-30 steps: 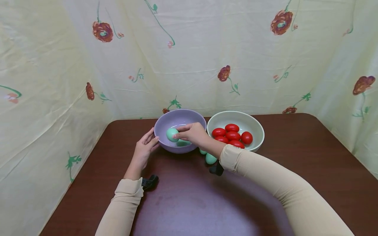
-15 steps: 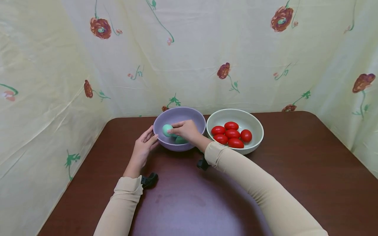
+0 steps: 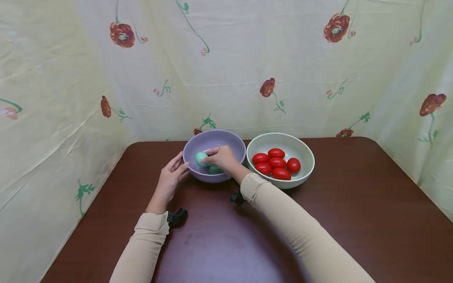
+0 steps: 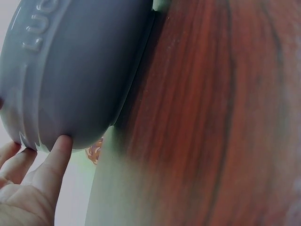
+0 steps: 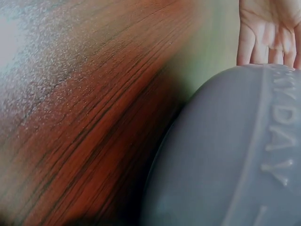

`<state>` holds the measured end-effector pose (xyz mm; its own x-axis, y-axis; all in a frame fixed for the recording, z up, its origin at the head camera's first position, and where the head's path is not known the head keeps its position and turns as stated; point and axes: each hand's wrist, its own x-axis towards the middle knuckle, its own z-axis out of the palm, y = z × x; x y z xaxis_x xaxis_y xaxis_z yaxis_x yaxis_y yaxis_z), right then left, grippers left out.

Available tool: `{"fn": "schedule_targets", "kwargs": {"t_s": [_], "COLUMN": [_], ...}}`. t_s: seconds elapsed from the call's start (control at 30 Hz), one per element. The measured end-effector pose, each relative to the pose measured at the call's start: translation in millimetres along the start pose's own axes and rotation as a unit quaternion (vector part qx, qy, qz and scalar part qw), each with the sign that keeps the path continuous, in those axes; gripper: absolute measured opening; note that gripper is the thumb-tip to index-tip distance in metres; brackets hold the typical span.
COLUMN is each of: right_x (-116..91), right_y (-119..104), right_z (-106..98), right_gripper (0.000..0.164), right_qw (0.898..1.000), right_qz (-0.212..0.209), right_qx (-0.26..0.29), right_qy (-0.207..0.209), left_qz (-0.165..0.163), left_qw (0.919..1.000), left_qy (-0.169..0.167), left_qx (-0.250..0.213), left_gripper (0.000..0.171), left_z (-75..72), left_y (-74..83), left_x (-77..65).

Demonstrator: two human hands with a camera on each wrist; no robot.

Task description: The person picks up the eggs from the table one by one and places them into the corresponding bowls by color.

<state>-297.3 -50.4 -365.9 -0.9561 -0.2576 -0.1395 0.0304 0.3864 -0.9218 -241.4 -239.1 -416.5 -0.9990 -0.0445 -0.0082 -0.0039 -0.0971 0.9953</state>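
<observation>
A lavender bowl [image 3: 231,137] stands towards the back of the table. Inside its rim, my right hand [image 3: 223,157] pinches a mint-green egg [image 3: 201,159] between thumb and fingers. Another green egg [image 3: 215,169] lies low in the same bowl, partly covered by that hand. My left hand [image 3: 170,179] rests its fingertips on the bowl's left side. Seen from the left wrist, straight fingers [image 4: 59,153] press the bowl's smooth outer wall [image 4: 84,70]. In the right wrist view, the left hand [image 5: 270,40] touches the far side of the bowl, while the right hand is out of frame.
Close to the lavender bowl's right side stands a pale white bowl [image 3: 307,157] with several red eggs [image 3: 277,162] in it. A floral curtain [image 3: 226,78] hangs behind the dark brown table [image 3: 354,188]. My right forearm [image 3: 283,220] crosses in front of the bowls.
My right hand has carried the green egg slightly left and lower into the lavender bowl. Its forearm moved left, covering green eggs seen earlier on the table. The left hand stays at the bowl.
</observation>
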Motion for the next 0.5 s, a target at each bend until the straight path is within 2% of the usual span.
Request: {"fn": "schedule_targets", "kwargs": {"t_s": [0.23, 0.5], "right_x": [0.5, 3.0], "right_y": [0.6, 0.2], "right_z": [-3.1, 2.9], "right_gripper": [0.037, 0.040], "right_qw": [0.997, 0.995], "right_qz": [0.003, -0.005], "right_qx": [-0.076, -0.095], "right_qy": [0.000, -0.007], "left_qz": [-0.001, -0.005], "left_qw": [1.0000, 1.0000], "left_qy": [-0.001, 0.006], "left_qx": [-0.003, -0.001], "left_gripper": [0.063, 0.062], "left_z": [3.5, 1.1], "left_y": [-0.5, 0.7], "left_x": [3.0, 1.1]}}
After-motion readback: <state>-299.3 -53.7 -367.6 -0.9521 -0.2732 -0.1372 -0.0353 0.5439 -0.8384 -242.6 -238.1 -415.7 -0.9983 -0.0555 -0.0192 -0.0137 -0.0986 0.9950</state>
